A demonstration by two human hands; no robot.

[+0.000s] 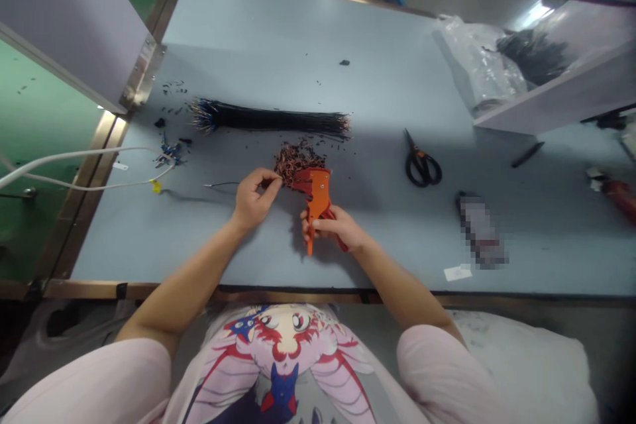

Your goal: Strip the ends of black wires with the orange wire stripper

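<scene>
My right hand (335, 228) grips the handles of an orange wire stripper (318, 195), whose jaws point left toward my other hand. Between the pinched fingers of my left hand (257, 197) is a thin black wire (226, 183); its metal-tipped end sticks out to the left. The wire's other end is at the stripper's jaws, and I cannot tell whether they clamp it. Just beyond the jaws lies a heap of dark and coppery scraps (298, 160). Farther back, a long bundle of black wires (278, 120) lies crosswise, with bare copper ends at the right.
Black-handled scissors (422, 167) lie to the right, near a blurred-out phone-like object (481, 228) and a white paper slip (457, 272). A white cable (99, 152) crosses the left side beside small blue pieces (169, 152). Plastic bags (481, 66) stand by the right-hand panel (556, 96).
</scene>
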